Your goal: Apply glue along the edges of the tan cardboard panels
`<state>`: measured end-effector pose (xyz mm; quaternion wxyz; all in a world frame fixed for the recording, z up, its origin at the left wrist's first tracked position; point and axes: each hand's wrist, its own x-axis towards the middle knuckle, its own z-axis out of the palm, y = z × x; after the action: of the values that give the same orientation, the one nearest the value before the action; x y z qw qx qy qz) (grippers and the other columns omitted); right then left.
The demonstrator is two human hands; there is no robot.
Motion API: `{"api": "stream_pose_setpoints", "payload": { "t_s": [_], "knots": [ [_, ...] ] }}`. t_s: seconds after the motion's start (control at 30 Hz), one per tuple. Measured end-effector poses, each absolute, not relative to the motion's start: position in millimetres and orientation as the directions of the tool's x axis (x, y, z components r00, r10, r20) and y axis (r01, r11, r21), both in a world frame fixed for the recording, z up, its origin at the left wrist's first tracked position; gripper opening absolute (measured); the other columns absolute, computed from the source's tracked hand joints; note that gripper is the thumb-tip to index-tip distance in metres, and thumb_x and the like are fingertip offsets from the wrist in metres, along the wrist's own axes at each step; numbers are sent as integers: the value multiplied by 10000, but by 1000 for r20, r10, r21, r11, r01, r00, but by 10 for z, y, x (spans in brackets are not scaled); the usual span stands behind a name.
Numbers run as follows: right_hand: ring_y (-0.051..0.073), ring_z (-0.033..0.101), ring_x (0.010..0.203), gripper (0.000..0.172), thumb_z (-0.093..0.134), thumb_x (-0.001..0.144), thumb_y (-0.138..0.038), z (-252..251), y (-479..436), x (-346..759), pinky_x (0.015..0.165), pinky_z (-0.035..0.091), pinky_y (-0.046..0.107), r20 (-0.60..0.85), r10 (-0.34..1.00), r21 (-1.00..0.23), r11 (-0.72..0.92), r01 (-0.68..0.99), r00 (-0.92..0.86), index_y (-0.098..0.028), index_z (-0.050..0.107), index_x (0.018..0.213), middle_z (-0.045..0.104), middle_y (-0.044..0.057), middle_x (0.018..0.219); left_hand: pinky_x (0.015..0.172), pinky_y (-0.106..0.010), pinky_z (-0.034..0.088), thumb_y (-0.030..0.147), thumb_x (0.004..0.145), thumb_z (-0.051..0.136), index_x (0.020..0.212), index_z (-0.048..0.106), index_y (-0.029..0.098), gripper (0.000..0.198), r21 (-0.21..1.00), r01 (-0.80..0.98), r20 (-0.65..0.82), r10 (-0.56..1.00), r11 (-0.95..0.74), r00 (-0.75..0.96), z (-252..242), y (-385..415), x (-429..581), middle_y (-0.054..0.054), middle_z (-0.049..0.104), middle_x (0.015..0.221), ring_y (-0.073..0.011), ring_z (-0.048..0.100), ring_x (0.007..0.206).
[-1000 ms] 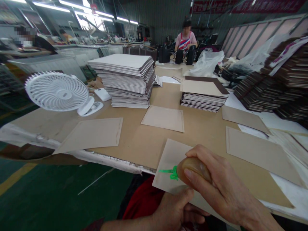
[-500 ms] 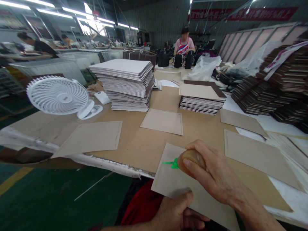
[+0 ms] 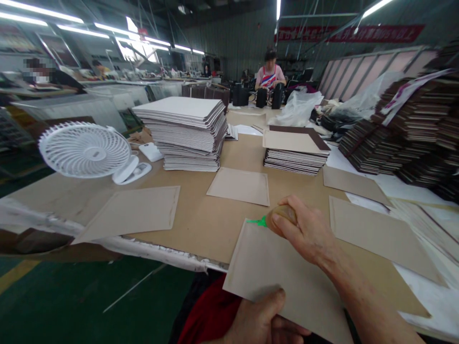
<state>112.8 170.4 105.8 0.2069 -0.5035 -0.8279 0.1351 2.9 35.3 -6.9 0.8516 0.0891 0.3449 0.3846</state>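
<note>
One camera worn on the person's head looks forward and down along a long bench [image 3: 201,229]. It sits very near the right hand [image 3: 299,229] and left hand [image 3: 260,322], low in the lower right of the frame, while the far workshop wall [image 3: 233,43] appears small and distant across the top.

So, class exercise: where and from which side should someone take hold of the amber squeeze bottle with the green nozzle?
Grip the amber squeeze bottle by its rounded body, coming from the right, opposite the green nozzle, as the right hand does: the bulb fills the fingers and the thin nozzle stays free.
</note>
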Motion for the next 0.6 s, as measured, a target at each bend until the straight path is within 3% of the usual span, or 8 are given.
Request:
{"api": "stream_pose_setpoints", "payload": {
  "t_s": [0.23,0.4,0.6],
  "knots": [
    [202,554,701,171,488,893,-335,1078,1720,1123,617,310,291,214,884,-412,468,782,-417,-193,549,964,618,35,792,626,-227,524,500,736,730,1135,598,47,617,452,-602,-496,746,658,444,-49,362,32,-164,719,906,-220,706,781],
    [181,540,617,156,496,889,-334,1189,1683,1204,572,274,274,166,897,-374,441,816,-409,-198,555,936,607,12,704,596,-222,530,503,778,689,1161,588,56,598,440,-582,-513,724,683,462,-88,352,28,-157,728,864,-200,710,716],
    [193,562,609,211,488,887,-357,1287,1652,1361,553,263,279,134,919,-352,393,849,-370,-188,579,974,614,23,682,605,-206,543,439,774,723,1153,581,60,555,434,-621,-523,744,653,416,-85,341,55,-174,724,964,-203,720,753]
  ]
}}
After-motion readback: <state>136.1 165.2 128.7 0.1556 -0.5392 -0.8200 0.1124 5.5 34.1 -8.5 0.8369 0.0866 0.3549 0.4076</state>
